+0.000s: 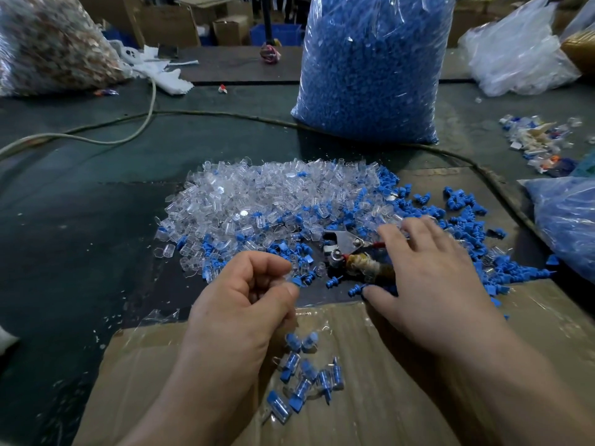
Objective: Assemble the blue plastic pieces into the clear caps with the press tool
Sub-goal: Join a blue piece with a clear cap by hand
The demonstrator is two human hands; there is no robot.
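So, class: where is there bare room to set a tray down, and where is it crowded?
Bare: the dark mat left of the clear caps, nearer than the cable; and the cardboard left of the left arm. Crowded: around the press tool and blue pieces.

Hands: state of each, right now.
Left hand: curled, pinching a small blue piece.
Right hand: open, fingers spread over the press tool, gripping nothing.

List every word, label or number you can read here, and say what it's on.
None can be read. The cardboard boxes at the back, the bag of blue pieces and the press tool show no legible print.
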